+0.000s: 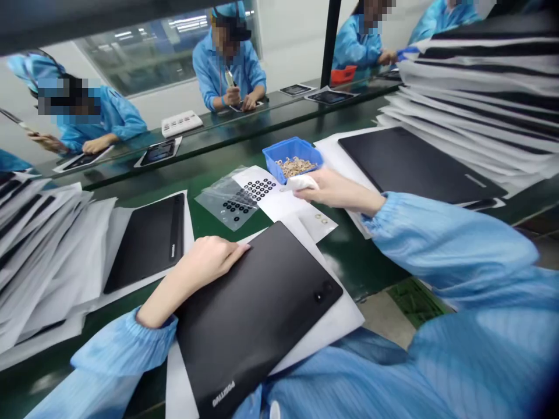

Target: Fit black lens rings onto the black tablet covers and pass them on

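A black tablet back cover (257, 308) lies on a white sheet in front of me. My left hand (208, 260) rests on the cover's upper left corner with its fingers curled over the edge. My right hand (334, 187), white cots on its fingertips, reaches out over a white sheet of small black round stickers (258, 189), right beside a blue bin (292, 157) of small tan parts. The fingers are drawn together; whether they hold anything is hidden. Two tiny rings (322, 219) lie on the paper below the right hand.
A second black cover (148, 241) lies at the left, a third (414, 166) at the right. Tall piles of white sheets and covers stand at far left (35, 244) and far right (480, 87). Several co-workers in blue coats sit across the green bench.
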Motion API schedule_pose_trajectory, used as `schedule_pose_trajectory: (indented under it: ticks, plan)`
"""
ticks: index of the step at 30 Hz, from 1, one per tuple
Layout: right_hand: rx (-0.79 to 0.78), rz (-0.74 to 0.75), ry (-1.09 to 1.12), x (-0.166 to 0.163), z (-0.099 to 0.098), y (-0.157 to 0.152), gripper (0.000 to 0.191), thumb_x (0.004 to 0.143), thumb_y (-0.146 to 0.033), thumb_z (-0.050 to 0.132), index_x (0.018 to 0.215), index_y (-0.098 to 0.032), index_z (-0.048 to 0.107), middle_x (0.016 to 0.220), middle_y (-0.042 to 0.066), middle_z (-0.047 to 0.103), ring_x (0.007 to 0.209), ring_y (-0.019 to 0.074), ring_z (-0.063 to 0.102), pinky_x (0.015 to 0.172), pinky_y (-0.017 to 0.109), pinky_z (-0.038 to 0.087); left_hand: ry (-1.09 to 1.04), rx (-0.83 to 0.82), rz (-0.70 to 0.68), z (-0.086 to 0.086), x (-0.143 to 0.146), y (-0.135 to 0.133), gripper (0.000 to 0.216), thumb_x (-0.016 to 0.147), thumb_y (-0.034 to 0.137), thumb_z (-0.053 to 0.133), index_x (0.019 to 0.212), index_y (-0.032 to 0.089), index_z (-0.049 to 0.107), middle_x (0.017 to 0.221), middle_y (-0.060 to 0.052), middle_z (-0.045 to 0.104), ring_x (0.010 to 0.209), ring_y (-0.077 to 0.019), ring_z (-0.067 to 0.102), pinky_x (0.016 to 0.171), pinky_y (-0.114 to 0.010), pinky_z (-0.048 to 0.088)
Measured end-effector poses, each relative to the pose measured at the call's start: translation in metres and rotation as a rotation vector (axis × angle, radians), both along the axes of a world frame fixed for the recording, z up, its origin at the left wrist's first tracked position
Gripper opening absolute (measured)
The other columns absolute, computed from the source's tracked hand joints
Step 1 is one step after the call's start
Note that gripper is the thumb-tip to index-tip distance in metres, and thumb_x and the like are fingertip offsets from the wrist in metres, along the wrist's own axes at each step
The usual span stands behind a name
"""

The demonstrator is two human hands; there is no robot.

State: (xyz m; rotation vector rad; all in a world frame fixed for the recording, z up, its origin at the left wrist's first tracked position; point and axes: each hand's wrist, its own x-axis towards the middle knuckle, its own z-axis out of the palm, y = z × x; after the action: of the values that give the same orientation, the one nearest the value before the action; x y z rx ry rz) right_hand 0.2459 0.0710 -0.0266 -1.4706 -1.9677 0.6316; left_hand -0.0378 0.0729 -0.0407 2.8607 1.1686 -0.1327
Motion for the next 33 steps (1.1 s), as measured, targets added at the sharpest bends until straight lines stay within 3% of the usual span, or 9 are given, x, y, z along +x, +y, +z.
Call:
schedule_pose_trajectory:
  ticks: [7, 10, 12, 16, 19, 23, 26, 29, 33]
  plan:
    - [-0.012, 0.293, -0.069, -0.04, -0.002, -0.008, 0.02, 0.078, -0.032, 0.055, 0.076, -0.014, 0.061, 0.071, 0.002, 0.061, 0.069, 0.0177, 0.056, 0.06, 0.025, 0.037, -0.701, 0.06, -0.032, 0.015, 0.04, -0.004, 0.037, 0.083, 0.04, 0.057, 0.109, 0.014, 0.052, 0.092, -0.005, 0.063, 0.065, -0.0114, 0.056, 0.06, -0.022, 0.042]
    - [-0.033, 0.444, -0.047, -0.056, 0.003, -0.018, 0.024, 0.082, -0.035, 0.052, 0.092, -0.015, 0.061, 0.086, 0.003, 0.065, 0.082, 0.0204, 0.058, 0.069, 0.026, 0.04, -0.806, 0.053, -0.175, 0.016, 0.049, -0.008, 0.014, 0.085, 0.026, 0.055, 0.083, 0.014, 0.061, 0.076, -0.001, 0.063, 0.065, -0.0096, 0.056, 0.061, -0.019, 0.042]
    - [-0.076, 0.41, -0.105, -0.056, 0.006, -0.023, 0.029, 0.082, -0.042, 0.052, 0.094, -0.016, 0.06, 0.084, 0.003, 0.064, 0.078, 0.0203, 0.058, 0.067, 0.027, 0.04, -0.832, 0.016, -0.133, 0.023, 0.041, -0.005, 0.018, 0.085, 0.024, 0.054, 0.073, 0.014, 0.063, 0.064, 0.001, 0.062, 0.059, -0.0085, 0.054, 0.056, -0.017, 0.04]
    - [-0.13, 0.228, -0.183, -0.037, 0.004, -0.028, 0.036, 0.08, -0.052, 0.05, 0.092, -0.019, 0.057, 0.063, -0.001, 0.055, 0.059, 0.0164, 0.052, 0.054, 0.026, 0.038, -0.773, 0.079, 0.196, 0.054, -0.015, 0.013, 0.019, 0.083, 0.027, 0.053, 0.076, 0.014, 0.065, 0.063, 0.001, 0.062, 0.05, -0.0084, 0.052, 0.049, -0.019, 0.038]
    - [-0.144, 0.165, -0.157, -0.022, -0.004, -0.03, 0.038, 0.08, -0.055, 0.048, 0.093, -0.021, 0.056, 0.061, -0.001, 0.053, 0.057, 0.0159, 0.05, 0.054, 0.027, 0.039, -0.683, 0.376, 0.522, 0.082, -0.073, 0.029, 0.022, 0.081, 0.029, 0.049, 0.082, 0.014, 0.065, 0.065, 0.0, 0.06, 0.05, -0.0094, 0.053, 0.049, -0.019, 0.04]
    - [-0.158, 0.12, -0.216, -0.011, -0.017, -0.028, 0.037, 0.08, -0.054, 0.045, 0.089, -0.02, 0.055, 0.063, 0.002, 0.056, 0.057, 0.0181, 0.052, 0.054, 0.03, 0.04, -0.46, 0.44, 0.779, 0.1, -0.126, 0.045, 0.019, 0.078, 0.025, 0.051, 0.084, 0.013, 0.064, 0.06, 0.002, 0.055, 0.059, -0.0131, 0.056, 0.067, -0.024, 0.044]
    - [-0.055, 0.058, -0.325, -0.004, -0.025, -0.023, 0.034, 0.08, -0.05, 0.042, 0.083, -0.019, 0.054, 0.064, 0.004, 0.056, 0.057, 0.0201, 0.052, 0.054, 0.031, 0.036, -0.259, 0.106, 0.842, 0.098, -0.139, 0.052, 0.008, 0.064, 0.01, 0.06, 0.07, 0.011, 0.066, 0.055, 0.0, 0.06, 0.052, -0.0141, 0.055, 0.062, -0.026, 0.045]
    - [-0.001, 0.023, -0.38, 0.006, -0.03, -0.018, 0.032, 0.082, -0.048, 0.038, 0.083, -0.019, 0.051, 0.065, 0.004, 0.055, 0.058, 0.0207, 0.052, 0.055, 0.032, 0.035, -0.185, -0.15, 0.82, 0.096, -0.144, 0.061, 0.019, 0.068, 0.019, 0.063, 0.086, 0.014, 0.068, 0.075, -0.004, 0.069, 0.057, -0.016, 0.061, 0.055, -0.023, 0.045]
    - [-0.048, 0.005, -0.387, 0.012, -0.031, -0.015, 0.03, 0.081, -0.047, 0.038, 0.083, -0.02, 0.051, 0.065, 0.005, 0.056, 0.059, 0.0224, 0.053, 0.057, 0.034, 0.036, -0.191, 0.01, 0.793, 0.078, -0.144, 0.071, 0.03, 0.074, 0.03, 0.062, 0.1, 0.016, 0.064, 0.081, -0.007, 0.068, 0.068, -0.0216, 0.064, 0.059, -0.025, 0.044]
